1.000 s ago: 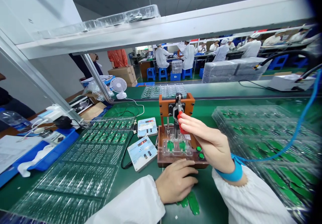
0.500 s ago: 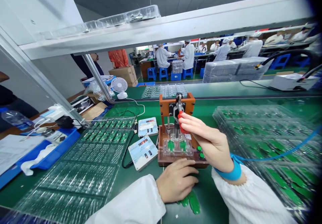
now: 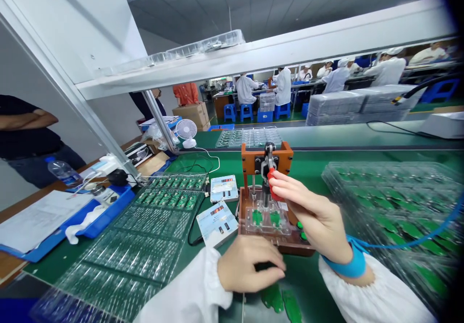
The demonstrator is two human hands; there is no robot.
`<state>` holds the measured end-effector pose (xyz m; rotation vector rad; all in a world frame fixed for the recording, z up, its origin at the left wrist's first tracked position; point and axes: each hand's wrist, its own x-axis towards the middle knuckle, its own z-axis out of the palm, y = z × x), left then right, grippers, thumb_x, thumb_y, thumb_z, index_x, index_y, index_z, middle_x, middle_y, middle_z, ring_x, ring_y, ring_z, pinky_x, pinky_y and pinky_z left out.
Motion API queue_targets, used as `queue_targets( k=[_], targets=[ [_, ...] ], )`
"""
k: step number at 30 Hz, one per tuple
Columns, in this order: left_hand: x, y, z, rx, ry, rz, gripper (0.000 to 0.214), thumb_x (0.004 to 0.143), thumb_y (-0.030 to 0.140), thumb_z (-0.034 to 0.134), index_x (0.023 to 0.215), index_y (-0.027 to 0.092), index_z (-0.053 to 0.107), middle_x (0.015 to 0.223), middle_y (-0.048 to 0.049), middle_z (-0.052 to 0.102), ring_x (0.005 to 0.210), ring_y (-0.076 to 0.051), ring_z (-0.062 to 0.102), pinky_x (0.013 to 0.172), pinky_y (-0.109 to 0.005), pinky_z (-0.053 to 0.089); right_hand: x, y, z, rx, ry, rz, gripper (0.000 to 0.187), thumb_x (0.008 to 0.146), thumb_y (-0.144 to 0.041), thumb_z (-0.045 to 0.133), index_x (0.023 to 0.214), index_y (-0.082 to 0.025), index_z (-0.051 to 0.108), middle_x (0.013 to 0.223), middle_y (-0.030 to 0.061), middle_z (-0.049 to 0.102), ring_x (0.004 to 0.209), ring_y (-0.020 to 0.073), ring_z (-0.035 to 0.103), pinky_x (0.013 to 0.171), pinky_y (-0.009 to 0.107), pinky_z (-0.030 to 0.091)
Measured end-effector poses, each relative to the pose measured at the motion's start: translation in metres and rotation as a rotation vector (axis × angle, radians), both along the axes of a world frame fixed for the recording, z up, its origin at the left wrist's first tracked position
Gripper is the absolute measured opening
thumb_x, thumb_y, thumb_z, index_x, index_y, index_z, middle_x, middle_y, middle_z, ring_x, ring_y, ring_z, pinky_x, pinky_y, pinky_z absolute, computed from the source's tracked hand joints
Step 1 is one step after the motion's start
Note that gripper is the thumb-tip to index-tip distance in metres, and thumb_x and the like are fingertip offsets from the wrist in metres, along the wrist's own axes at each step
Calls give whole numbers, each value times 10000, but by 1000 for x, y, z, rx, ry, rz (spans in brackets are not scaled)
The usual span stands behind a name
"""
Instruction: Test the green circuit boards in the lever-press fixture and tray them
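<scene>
A brown test jig [image 3: 253,216] stands on the green bench, with two green circuit boards [image 3: 266,217] under its clear press plate. My right hand [image 3: 311,216] is closed round the jig's red lever handle [image 3: 271,177], which is pulled down. A blue wrist strap [image 3: 344,264] with a coiled blue cord circles that wrist. My left hand [image 3: 248,267] rests curled on the bench just in front of the jig, over something dark I cannot make out. Two loose green boards [image 3: 282,301] lie below it near the bench edge.
Clear trays of green boards [image 3: 145,236] spread to the left, and a stack of similar trays [image 3: 395,202] fills the right. Two small digital meters [image 3: 217,219] sit left of the jig. A blue bin [image 3: 108,212], a fan [image 3: 186,130] and a person with folded arms [image 3: 29,134] are at left.
The view has shifted left and up, so everything sits further right and lower. My hands keep their places on the lever and in front of the jig.
</scene>
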<state>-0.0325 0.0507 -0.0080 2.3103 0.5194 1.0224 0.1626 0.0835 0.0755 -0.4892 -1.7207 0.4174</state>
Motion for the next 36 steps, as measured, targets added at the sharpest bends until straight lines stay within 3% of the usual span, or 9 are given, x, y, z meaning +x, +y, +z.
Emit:
queue_targets(
  k=[3, 5, 6, 8, 10, 12, 22, 30, 36],
  targets=[
    [-37, 24, 33, -131, 66, 250, 322, 998, 382, 607, 798, 153, 714, 758, -49, 740, 692, -152, 694, 689, -253, 567, -1, 1, 0, 5, 10, 16, 468, 973, -58, 538, 1267, -369, 728, 1288, -11, 747, 1311, 260, 650, 1100, 463, 588],
    [-62, 52, 44, -160, 368, 475, 282, 1024, 362, 547, 992, 154, 736, 1038, -89, 762, 964, -197, 715, 872, -303, 575, -2, 1, 1, 3, 17, 28, 465, 969, -57, 546, 1263, -365, 732, 1290, -7, 746, 1312, 257, 650, 1099, 458, 588],
    [-74, 67, 45, -169, 589, 528, 290, 1014, 364, 565, 1186, 177, 705, 1306, -102, 690, 1223, -225, 639, 1051, -350, 516, -2, 1, 2, 5, 21, 34, 467, 967, -54, 546, 1263, -364, 732, 1292, -7, 746, 1315, 253, 649, 1098, 452, 589],
    [-93, 95, 39, -214, 779, 542, 682, 831, 411, 800, 1430, 167, 584, 1613, -170, 408, 1512, -368, 343, 1242, -519, 301, -2, 1, 3, 6, 29, 40, 480, 967, -48, 534, 1266, -370, 729, 1294, -13, 747, 1321, 240, 645, 1099, 438, 588],
    [-105, 114, 28, -272, 918, 516, 1028, 681, 516, 894, 1546, 162, 466, 1689, -209, 204, 1561, -471, 134, 1244, -629, 200, -3, 1, 3, 6, 32, 48, 493, 973, -48, 515, 1270, -380, 725, 1294, -19, 748, 1324, 231, 644, 1102, 435, 586],
    [-110, 123, 18, -310, 1028, 477, 1175, 641, 630, 876, 1601, 172, 376, 1705, -210, 105, 1560, -498, 35, 1231, -664, 170, -3, 1, 4, 7, 30, 56, 499, 978, -49, 499, 1276, -383, 721, 1299, -21, 745, 1331, 227, 639, 1110, 444, 581],
    [-108, 126, 13, -309, 1264, 413, 1246, 709, 781, 736, 1666, 210, 178, 1718, -156, -43, 1566, -458, -88, 1246, -638, 102, -2, 1, 0, -1, 36, 85, 587, 958, 20, 484, 1316, -397, 692, 1338, -61, 723, 1375, 188, 601, 1160, 403, 540],
    [-117, 124, 18, -319, 1216, 441, 1269, 724, 760, 742, 1671, 177, 130, 1716, -150, -79, 1576, -414, -96, 1278, -555, 76, -3, 2, -4, -6, 21, 82, 643, 958, 41, 467, 1346, -433, 661, 1375, -103, 696, 1401, 153, 572, 1199, 367, 498],
    [-129, 120, 20, -357, 1261, 414, 1316, 683, 769, 765, 1670, 174, 130, 1717, -143, -78, 1570, -443, -91, 1265, -591, 92, -4, 2, -5, 3, 25, 88, 640, 962, 41, 464, 1349, -431, 658, 1375, -105, 698, 1404, 140, 567, 1201, 354, 491]
  ],
)
